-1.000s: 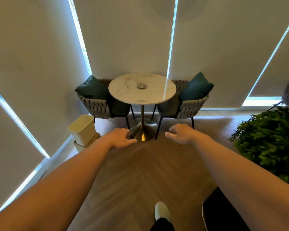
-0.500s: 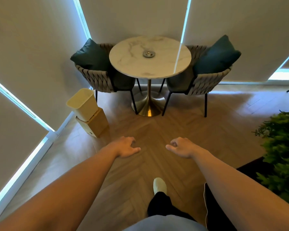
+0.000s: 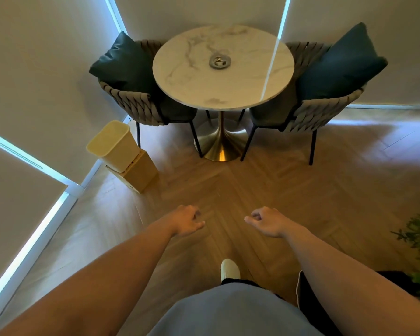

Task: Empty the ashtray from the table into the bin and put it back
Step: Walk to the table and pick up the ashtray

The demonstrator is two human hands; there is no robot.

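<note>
Your fingers curl loosely on both the left hand (image 3: 186,223) and right hand (image 3: 268,223), holding nothing above the wooden floor (image 3: 277,190), while the ashtray (image 3: 220,61) sits on the round marble table (image 3: 228,93) ahead, and the bin (image 3: 113,145) stands well left

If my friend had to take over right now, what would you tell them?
Left hand: empty, fingers loosely curled, held out over the floor.
Right hand: empty too, same pose.
Ashtray: sitting near the middle of the round marble table, untouched. Something is inside it, too small to tell what.
Bin: pale yellow, on the floor beside the left chair, resting tilted on a wooden box.
Done: nothing yet.
Left: step up to the table, pick up the ashtray, tip it into the bin, put it back.
</note>
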